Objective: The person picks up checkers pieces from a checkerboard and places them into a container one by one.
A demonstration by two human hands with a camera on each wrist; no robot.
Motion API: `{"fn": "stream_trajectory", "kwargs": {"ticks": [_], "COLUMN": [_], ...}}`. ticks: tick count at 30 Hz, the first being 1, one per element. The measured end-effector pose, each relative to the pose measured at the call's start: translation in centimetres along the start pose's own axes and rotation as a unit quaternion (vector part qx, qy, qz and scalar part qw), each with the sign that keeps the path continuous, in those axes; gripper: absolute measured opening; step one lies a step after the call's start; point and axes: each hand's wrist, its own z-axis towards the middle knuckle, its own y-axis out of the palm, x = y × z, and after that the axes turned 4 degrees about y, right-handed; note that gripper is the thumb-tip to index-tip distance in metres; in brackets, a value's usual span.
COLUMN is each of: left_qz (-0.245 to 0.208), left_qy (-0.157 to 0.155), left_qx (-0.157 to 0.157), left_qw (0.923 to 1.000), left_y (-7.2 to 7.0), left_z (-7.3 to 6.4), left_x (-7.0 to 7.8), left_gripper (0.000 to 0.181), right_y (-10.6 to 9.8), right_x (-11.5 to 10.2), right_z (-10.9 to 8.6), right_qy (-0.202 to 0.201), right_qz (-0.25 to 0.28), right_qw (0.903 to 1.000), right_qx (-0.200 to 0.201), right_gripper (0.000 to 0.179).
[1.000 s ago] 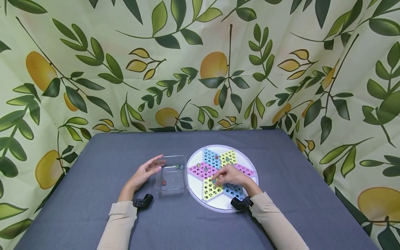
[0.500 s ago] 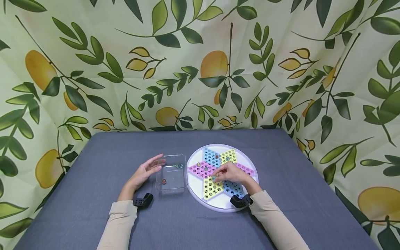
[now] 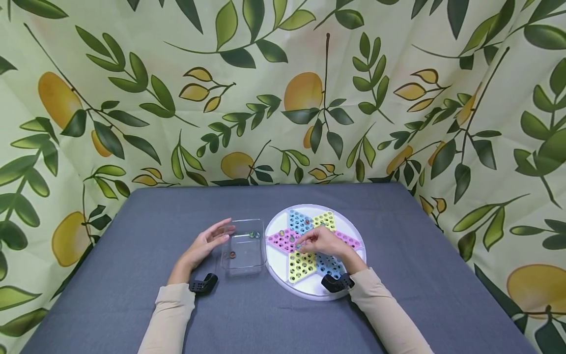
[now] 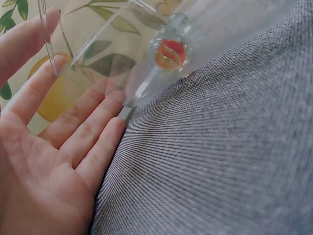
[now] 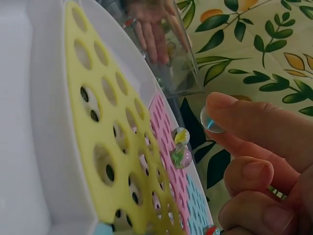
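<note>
Between thumb and forefinger, my right hand (image 3: 325,243) pinches a clear marble (image 5: 211,122) with a blue swirl, above the pink part of a round white Chinese checkers board (image 3: 277,273). My left hand (image 3: 204,246) touches the left wall of a clear plastic box (image 3: 243,268), its fingers fairly straight. Inside that box lie a red-and-orange marble (image 4: 170,55) and, toward the back, a few greenish marbles (image 3: 254,235). On the board sit a yellow-swirl marble (image 5: 182,135), a green one (image 5: 181,156) and a red one (image 5: 212,230).
The box stands just left of the board on a table with a grey cloth (image 3: 132,305). A curtain (image 3: 265,98) printed with leaves and fruit hangs behind and at the sides. A black wrist camera (image 3: 337,283) hangs low over the board's near edge.
My right hand has lifted the marble from near the yellow part and moved slightly left and away from me, over the pink part. My left hand and the box stay put.
</note>
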Motion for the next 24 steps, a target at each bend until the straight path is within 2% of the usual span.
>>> {"fn": "stream_trajectory", "kwargs": {"ticks": [10, 24], "left_qz": [-0.002, 0.005], "left_qy": [0.008, 0.000], "left_qx": [-0.001, 0.000], "left_qw": [1.0000, 1.0000], "left_y": [0.1, 0.1], "left_z": [0.0, 0.1], "left_x": [-0.1, 0.0], "left_gripper": [0.056, 0.056], "right_y": [0.9, 1.8], "right_x": [-1.0, -1.8], "right_z": [0.5, 1.1], "right_qy": [-0.003, 0.005], "right_qz": [-0.006, 0.012], "right_qw": [0.9999, 0.9996], "right_qx": [0.015, 0.025], "right_gripper": [0.027, 0.029]}}
